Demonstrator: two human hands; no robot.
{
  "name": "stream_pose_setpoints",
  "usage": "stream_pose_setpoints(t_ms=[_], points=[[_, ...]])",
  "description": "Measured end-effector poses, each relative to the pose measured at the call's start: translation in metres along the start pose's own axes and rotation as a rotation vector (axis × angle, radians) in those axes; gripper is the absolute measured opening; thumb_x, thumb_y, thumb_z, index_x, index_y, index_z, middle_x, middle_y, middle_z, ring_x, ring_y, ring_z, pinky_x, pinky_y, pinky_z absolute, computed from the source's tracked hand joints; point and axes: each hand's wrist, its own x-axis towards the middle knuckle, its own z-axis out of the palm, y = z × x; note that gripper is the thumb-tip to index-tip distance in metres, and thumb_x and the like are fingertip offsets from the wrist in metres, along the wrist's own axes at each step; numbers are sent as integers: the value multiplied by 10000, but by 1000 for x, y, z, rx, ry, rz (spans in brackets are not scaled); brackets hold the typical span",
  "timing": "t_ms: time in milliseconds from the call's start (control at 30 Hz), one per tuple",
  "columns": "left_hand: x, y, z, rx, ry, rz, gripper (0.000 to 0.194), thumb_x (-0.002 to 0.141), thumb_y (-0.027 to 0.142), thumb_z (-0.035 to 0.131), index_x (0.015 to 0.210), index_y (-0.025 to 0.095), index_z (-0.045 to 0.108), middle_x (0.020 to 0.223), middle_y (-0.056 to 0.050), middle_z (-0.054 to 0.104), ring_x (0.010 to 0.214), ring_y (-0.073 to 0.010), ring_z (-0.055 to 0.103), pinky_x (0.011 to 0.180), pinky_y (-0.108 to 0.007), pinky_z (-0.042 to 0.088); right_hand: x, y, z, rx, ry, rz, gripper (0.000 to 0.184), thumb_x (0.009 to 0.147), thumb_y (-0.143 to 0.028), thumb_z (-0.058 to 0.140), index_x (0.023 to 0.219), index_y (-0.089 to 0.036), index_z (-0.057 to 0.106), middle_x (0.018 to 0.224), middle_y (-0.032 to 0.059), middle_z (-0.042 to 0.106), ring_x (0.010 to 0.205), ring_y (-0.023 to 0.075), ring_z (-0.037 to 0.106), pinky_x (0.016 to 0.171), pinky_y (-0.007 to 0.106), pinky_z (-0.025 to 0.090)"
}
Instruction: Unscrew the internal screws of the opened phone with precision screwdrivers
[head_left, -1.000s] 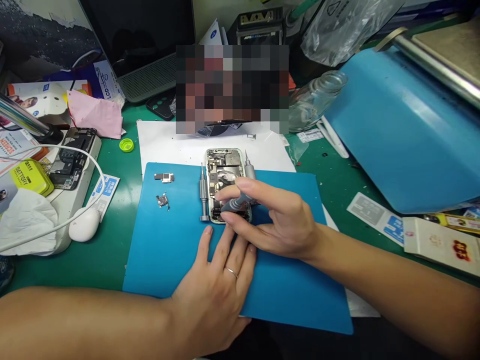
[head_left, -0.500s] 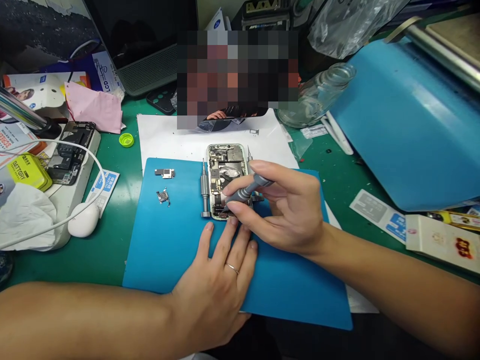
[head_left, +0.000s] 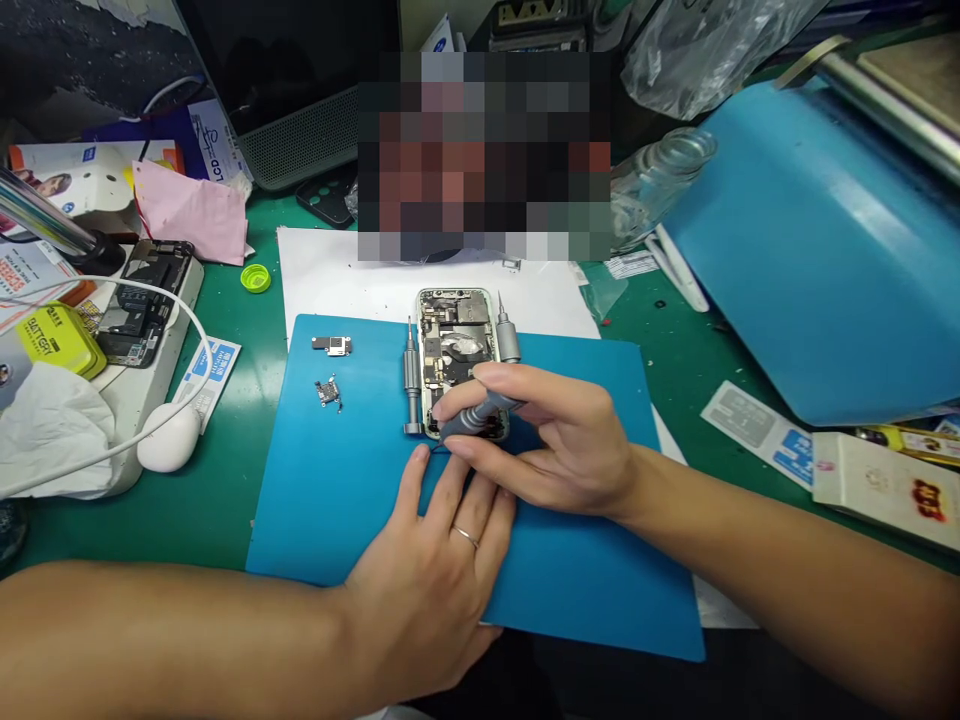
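An opened smartphone [head_left: 459,350] lies on the blue mat [head_left: 322,500], its inner parts exposed. My right hand [head_left: 574,440] pinches a grey screwdriver [head_left: 472,418] over the phone's lower end. The thin shaft points down and left, close to the phone's bottom edge; what its tip touches is unclear. My left hand [head_left: 442,570] lies flat with fingers spread, fingertips just below the phone and partly under the right hand. Another grey screwdriver [head_left: 411,380] lies left of the phone, and a third grey screwdriver [head_left: 507,335] lies at its right side.
Left on the mat are a small metal plate [head_left: 331,346] and a small metal part [head_left: 328,391]. White paper [head_left: 322,270] extends under the mat. A second opened phone [head_left: 146,305] rests on a white power strip at left. A glass jar [head_left: 660,175] lies at back right.
My right hand shifted slightly up, then came back down; the screwdriver tip moved left to the phone's bottom edge. My left hand stays almost still. The view has shifted a little.
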Motion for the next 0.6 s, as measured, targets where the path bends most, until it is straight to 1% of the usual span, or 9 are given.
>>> stream_pose_setpoints(t_ms=[133, 300, 400, 600], points=[[0, 0, 1, 19, 3, -1, 1029, 870, 645, 617, 1574, -41, 311, 1626, -271, 354, 1492, -461, 300, 1219, -598, 133, -1, 1, 0, -17, -8, 33, 770, 924, -85, 678, 1574, -276, 314, 1088, 61, 748, 972, 170, 759, 878, 307, 683], [0, 1, 3, 33, 10, 20, 1022, 877, 640, 609, 1557, -68, 323, 1611, -305, 355, 1490, -462, 330, 1240, -550, 121, -2, 1, 0, 1, -15, 54, 755, 918, -71, 679, 1565, -257, 337, 1089, 49, 743, 961, 148, 756, 868, 261, 676], [0, 2, 3, 43, 9, 20, 1016, 884, 643, 597, 1559, -66, 323, 1607, -301, 365, 1486, -461, 340, 1236, -555, 143, -2, 1, -1, 28, -15, 82, 739, 915, -79, 687, 1551, -267, 362, 1084, 44, 748, 932, 145, 758, 850, 263, 680], [1, 1, 1, 41, -14, 17, 980, 906, 639, 564, 1568, -42, 325, 1613, -274, 375, 1476, -446, 352, 1219, -569, 199, -2, 0, 0, 38, -17, 58, 722, 923, -90, 685, 1553, -258, 375, 1062, 50, 756, 936, 150, 762, 860, 273, 678]])
